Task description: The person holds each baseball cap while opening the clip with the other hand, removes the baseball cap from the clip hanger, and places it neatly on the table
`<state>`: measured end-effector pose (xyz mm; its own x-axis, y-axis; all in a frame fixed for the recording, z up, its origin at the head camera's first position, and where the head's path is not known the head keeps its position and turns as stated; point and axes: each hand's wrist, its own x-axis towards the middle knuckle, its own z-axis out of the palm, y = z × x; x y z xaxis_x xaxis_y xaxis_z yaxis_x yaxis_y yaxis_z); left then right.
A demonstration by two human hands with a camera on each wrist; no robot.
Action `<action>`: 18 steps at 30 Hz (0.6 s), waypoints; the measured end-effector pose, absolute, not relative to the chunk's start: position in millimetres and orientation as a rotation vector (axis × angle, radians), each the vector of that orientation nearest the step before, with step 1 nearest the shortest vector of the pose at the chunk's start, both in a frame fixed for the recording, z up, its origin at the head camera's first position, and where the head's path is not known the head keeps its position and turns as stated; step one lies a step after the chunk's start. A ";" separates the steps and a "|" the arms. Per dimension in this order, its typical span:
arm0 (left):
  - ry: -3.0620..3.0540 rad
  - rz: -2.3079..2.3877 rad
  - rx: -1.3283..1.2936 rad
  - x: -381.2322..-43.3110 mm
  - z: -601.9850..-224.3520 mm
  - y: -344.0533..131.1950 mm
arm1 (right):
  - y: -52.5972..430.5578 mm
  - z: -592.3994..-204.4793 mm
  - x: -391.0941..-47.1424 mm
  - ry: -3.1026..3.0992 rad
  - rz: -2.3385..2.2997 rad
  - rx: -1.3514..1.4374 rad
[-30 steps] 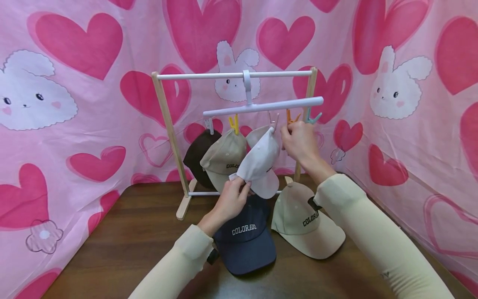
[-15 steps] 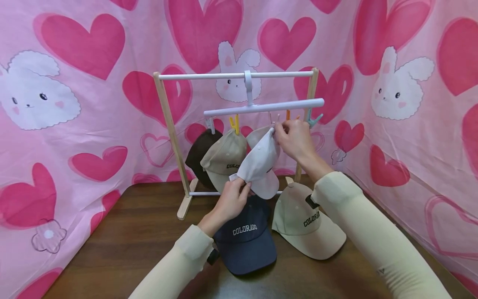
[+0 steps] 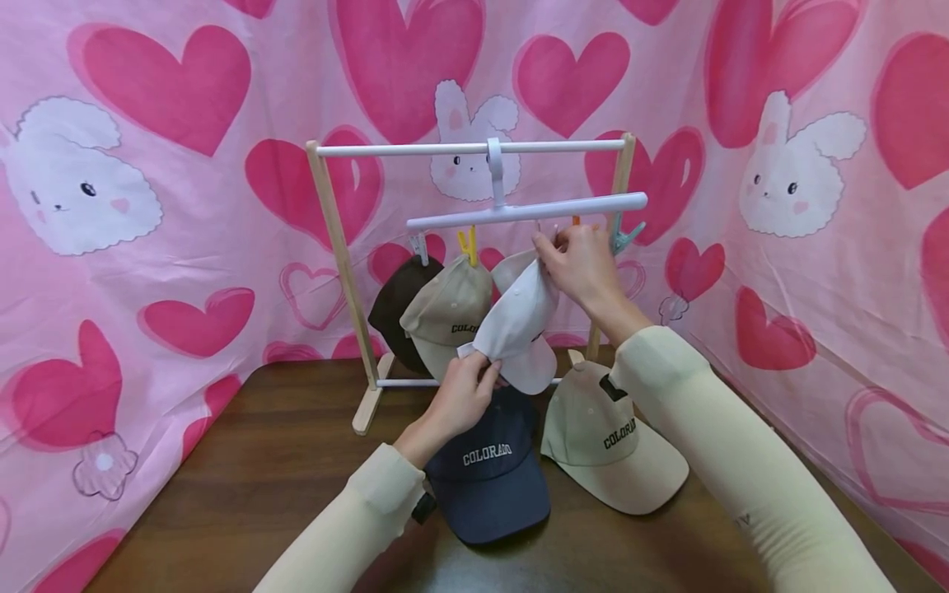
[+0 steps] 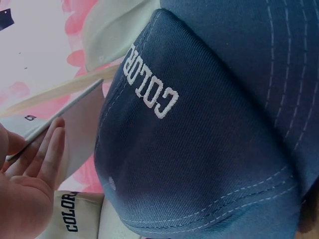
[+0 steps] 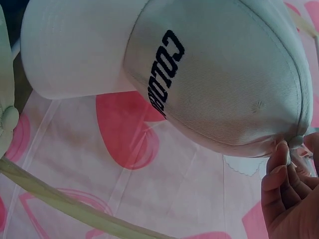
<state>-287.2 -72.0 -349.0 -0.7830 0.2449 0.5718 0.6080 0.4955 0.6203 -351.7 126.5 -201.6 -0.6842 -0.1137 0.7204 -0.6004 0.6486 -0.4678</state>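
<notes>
A white baseball cap (image 3: 515,317) hangs tilted below a white hanger (image 3: 549,209). My left hand (image 3: 463,391) pinches its lower edge between thumb and fingers. At the top of the crown, my right hand (image 3: 586,268) pinches the fabric beside the button, as the right wrist view shows the cap (image 5: 214,89) there. Behind that hand, the pink clip is mostly hidden, with only its tips showing. A yellow clip (image 3: 469,247) holds a tan cap (image 3: 448,305), and a pale clip (image 3: 420,247) holds a dark brown cap (image 3: 389,313).
On the wooden table (image 3: 222,486) lie a navy cap (image 3: 489,502) below my left hand and a beige cap (image 3: 619,449) to the right. The rack's wooden post (image 3: 341,263) stands left. A teal clip (image 3: 626,237) and an orange clip (image 3: 575,221) hang at the hanger's right.
My right hand has moved left from the orange clip to the white cap's top and covers the pink clip. My left hand stays on the cap's edge.
</notes>
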 end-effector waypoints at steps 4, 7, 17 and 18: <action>-2.330 -1.205 -0.714 -288.4 -349.5 -71.5 | 126.4 -201.7 -353.4 -2.207 0.947 0.546; -2.327 -1.208 -0.718 -289.2 -349.6 -71.5 | 126.0 -201.9 -355.7 -2.217 0.942 0.537; -2.341 -1.197 -0.699 -288.4 -348.5 -70.0 | 121.2 -198.2 -360.8 -2.234 0.858 0.447; -2.341 -1.196 -0.699 -288.1 -348.6 -69.9 | 120.9 -198.2 -361.4 -2.232 0.846 0.438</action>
